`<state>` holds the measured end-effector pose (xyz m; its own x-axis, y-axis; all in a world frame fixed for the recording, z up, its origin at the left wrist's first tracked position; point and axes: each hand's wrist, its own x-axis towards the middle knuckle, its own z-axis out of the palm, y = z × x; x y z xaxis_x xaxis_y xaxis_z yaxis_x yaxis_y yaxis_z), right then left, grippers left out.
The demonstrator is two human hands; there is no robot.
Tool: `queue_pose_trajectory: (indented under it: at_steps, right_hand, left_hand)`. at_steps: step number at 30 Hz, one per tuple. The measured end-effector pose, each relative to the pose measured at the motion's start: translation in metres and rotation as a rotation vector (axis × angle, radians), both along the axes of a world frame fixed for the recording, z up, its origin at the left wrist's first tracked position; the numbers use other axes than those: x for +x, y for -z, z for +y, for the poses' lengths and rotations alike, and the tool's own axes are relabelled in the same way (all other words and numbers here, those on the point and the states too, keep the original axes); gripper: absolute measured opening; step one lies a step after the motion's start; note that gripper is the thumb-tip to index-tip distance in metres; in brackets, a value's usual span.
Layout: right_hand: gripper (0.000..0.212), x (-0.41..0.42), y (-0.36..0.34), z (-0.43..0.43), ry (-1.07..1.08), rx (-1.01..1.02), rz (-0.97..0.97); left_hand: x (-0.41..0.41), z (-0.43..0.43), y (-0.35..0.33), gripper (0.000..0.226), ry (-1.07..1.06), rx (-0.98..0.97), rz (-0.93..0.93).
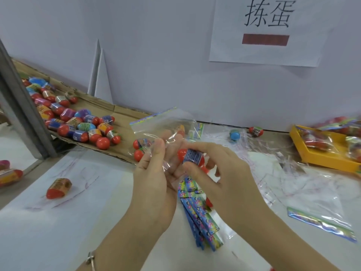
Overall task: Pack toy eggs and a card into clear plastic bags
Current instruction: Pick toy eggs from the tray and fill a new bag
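My left hand (154, 173) pinches a clear plastic bag (164, 124) with a coloured printed top strip, held up over the table's middle. Right beside it, my right hand (218, 169) grips a red toy egg (192, 156) with a blue wrapper band, its tip close to the bag's lower part. Under my hands lies a stack of blue printed cards (199, 218). Many red toy eggs (82, 124) lie heaped on a cardboard sheet (125, 118) at the left.
A yellow tray (316, 155) with filled bags stands at the right. Loose clear bags (304, 192) are spread over the right of the table. Single eggs lie near the wall (256, 131) and front left (58, 188). A grey metal post (21, 106) rises at the left.
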<state>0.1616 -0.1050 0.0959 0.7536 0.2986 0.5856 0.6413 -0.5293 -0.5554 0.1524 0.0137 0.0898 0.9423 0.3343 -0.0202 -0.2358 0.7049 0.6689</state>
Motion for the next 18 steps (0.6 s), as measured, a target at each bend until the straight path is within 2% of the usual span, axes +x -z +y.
queue_pose_trajectory:
  at_steps: [4, 7, 11, 18]
  right_hand:
    - [0.034, 0.0016, 0.0013, -0.0011, 0.016, 0.036, -0.030]
    - [0.025, 0.0019, 0.0008, -0.0038, 0.015, -0.020, -0.132]
    - [0.022, 0.0034, -0.0026, -0.0094, -0.067, -0.103, -0.150]
    - [0.027, 0.0044, 0.0050, -0.0027, 0.009, 0.137, -0.123]
  left_hand:
    - [0.0009, 0.0006, 0.0011, 0.027, 0.003, -0.030, 0.000]
    - [0.0011, 0.0033, 0.0020, 0.025, 0.035, -0.033, 0.025]
    - [-0.0007, 0.0032, 0.0013, 0.028, 0.068, 0.053, 0.057]
    - [-0.0044, -0.0054, 0.0029, 0.025, 0.101, 0.090, 0.015]
